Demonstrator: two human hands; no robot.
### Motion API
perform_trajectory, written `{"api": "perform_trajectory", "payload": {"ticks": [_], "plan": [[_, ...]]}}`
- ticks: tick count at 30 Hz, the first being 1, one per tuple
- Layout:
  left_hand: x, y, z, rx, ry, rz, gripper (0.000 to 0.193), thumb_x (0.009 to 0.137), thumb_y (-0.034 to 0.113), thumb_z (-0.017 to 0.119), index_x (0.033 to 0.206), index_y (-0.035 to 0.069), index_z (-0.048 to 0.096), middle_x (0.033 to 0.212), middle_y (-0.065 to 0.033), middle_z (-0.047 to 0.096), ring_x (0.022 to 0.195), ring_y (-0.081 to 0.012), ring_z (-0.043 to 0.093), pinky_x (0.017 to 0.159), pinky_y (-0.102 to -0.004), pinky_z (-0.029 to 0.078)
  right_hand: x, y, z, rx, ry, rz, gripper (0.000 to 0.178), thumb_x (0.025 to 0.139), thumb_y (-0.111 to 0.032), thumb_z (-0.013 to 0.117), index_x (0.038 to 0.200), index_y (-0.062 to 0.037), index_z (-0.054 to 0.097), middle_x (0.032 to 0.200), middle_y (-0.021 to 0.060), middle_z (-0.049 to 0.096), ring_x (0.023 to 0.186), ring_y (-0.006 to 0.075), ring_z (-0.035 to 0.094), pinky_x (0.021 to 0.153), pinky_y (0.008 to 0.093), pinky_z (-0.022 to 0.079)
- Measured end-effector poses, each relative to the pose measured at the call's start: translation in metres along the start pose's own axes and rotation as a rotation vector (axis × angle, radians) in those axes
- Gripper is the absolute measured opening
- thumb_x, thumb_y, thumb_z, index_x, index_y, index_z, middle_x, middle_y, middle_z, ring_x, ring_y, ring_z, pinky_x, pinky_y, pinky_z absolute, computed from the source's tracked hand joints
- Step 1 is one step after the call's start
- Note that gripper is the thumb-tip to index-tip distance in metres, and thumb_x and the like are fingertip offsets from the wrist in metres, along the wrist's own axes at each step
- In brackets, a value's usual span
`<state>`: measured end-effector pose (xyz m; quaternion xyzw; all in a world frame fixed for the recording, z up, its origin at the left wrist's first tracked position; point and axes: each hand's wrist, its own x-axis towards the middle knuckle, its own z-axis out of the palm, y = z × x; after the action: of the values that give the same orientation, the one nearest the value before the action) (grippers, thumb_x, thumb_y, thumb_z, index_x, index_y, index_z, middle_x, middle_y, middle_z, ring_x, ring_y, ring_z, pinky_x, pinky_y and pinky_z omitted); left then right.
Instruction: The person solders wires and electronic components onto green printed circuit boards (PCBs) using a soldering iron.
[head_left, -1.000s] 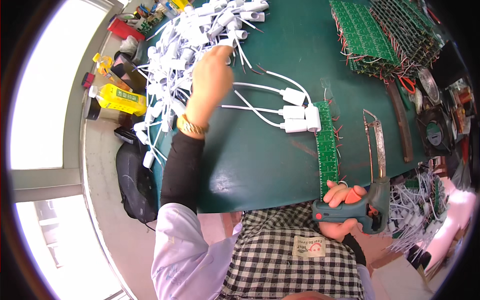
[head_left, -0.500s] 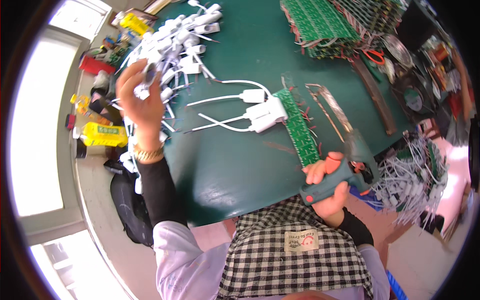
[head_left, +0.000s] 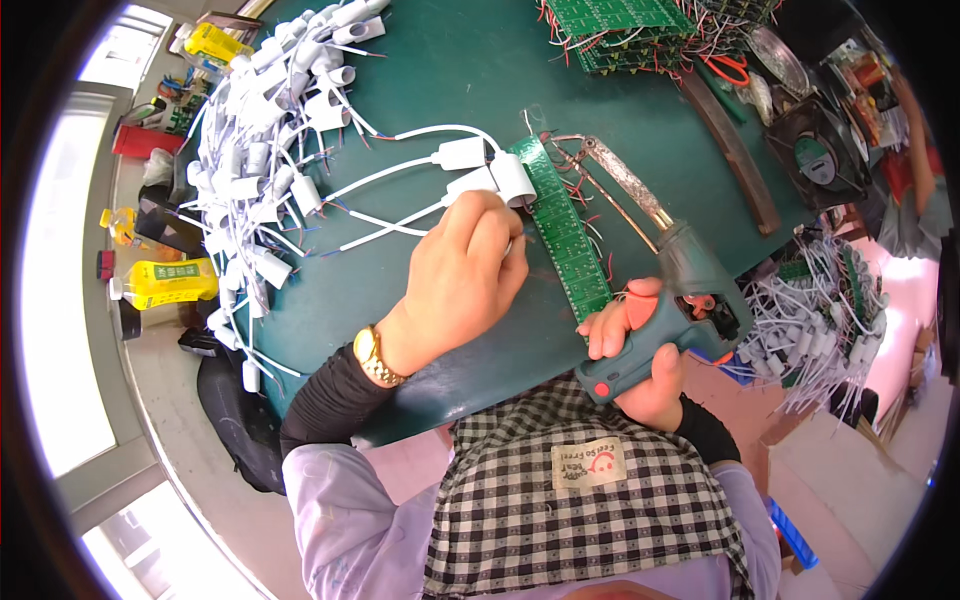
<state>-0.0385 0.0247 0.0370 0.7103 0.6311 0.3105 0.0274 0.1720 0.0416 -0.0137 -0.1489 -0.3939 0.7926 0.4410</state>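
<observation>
My right hand (head_left: 645, 365) grips a dark green soldering gun (head_left: 690, 272) with an orange trigger. Its metal tip lies over the table, just right of a long green circuit board strip (head_left: 568, 245). At the strip's far end sit white cylindrical parts with cables, one of them a white housing (head_left: 512, 178) touching the board edge. My left hand (head_left: 465, 265) is closed beside them, at the strip's left edge. Its fingers pinch together, and what they hold is hidden. White cables (head_left: 375, 178) run left from the housings.
A heap of white cabled housings (head_left: 245, 170) covers the table's left side. Stacked green circuit boards (head_left: 620, 25) lie at the far right, near a brown bar (head_left: 735, 150). A small fan (head_left: 818, 160) stands beyond. More wired white parts (head_left: 810, 320) hang off the right edge.
My left hand has come from the heap at left to the circuit board strip, and its fingers have closed. The soldering gun has shifted only slightly in view.
</observation>
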Motion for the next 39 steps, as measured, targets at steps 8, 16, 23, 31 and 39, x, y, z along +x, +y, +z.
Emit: {"api": "perform_trajectory", "payload": {"ticks": [8,16,23,31,39], "plan": [[-0.008,0.000,0.034,0.158,0.069,-0.124,0.017,0.066,0.003,0.070,0.080,0.008,0.063,0.108,-0.0073,0.051,0.103,-0.0310,0.042,0.088,-0.0401,0.031,-0.020,-0.016,-0.018,-0.057,0.059,0.073,0.070,0.086,-0.056,0.055,0.130,-0.0059,0.034,0.078,0.0051,0.055,0.074,0.0192,0.055,0.082,0.0424,0.044],[-0.005,-0.006,0.032,0.218,0.037,-0.138,0.016,0.065,0.006,0.073,0.077,0.009,0.063,0.114,-0.0085,0.052,0.104,-0.0317,0.043,0.088,-0.0423,0.031,-0.017,-0.021,-0.018,-0.092,0.046,0.095,0.070,0.086,-0.053,0.057,0.131,-0.0060,0.033,0.080,0.0060,0.055,0.075,0.0196,0.056,0.080,0.0412,0.045],[-0.001,-0.014,0.030,0.068,0.069,-0.233,0.011,0.066,0.008,0.071,0.074,0.009,0.064,0.119,-0.0070,0.049,0.115,-0.0374,0.038,0.092,-0.0495,0.027,-0.020,-0.027,-0.030,-0.222,-0.007,0.059,0.069,0.087,-0.049,0.058,0.131,-0.0048,0.031,0.083,0.0066,0.055,0.077,0.0198,0.056,0.074,0.0399,0.048],[-0.001,-0.008,0.029,0.118,0.002,-0.250,0.014,0.062,0.005,0.071,0.070,0.009,0.062,0.126,-0.0084,0.047,0.120,-0.0389,0.035,0.098,-0.0495,0.026,-0.021,-0.050,-0.047,-0.490,-0.338,0.242,0.053,0.086,-0.024,0.058,0.127,0.0010,0.036,0.083,0.0122,0.055,0.078,0.0203,0.056,0.068,0.0328,0.049],[-0.001,-0.011,0.032,0.123,0.011,-0.238,0.015,0.058,0.004,0.070,0.068,0.009,0.061,0.126,-0.0085,0.048,0.118,-0.0385,0.038,0.097,-0.0501,0.027,-0.033,-0.049,-0.041,-0.654,-0.331,0.265,0.053,0.085,-0.019,0.058,0.129,0.0038,0.038,0.085,0.0123,0.055,0.074,0.0183,0.056,0.067,0.0300,0.047]]}}
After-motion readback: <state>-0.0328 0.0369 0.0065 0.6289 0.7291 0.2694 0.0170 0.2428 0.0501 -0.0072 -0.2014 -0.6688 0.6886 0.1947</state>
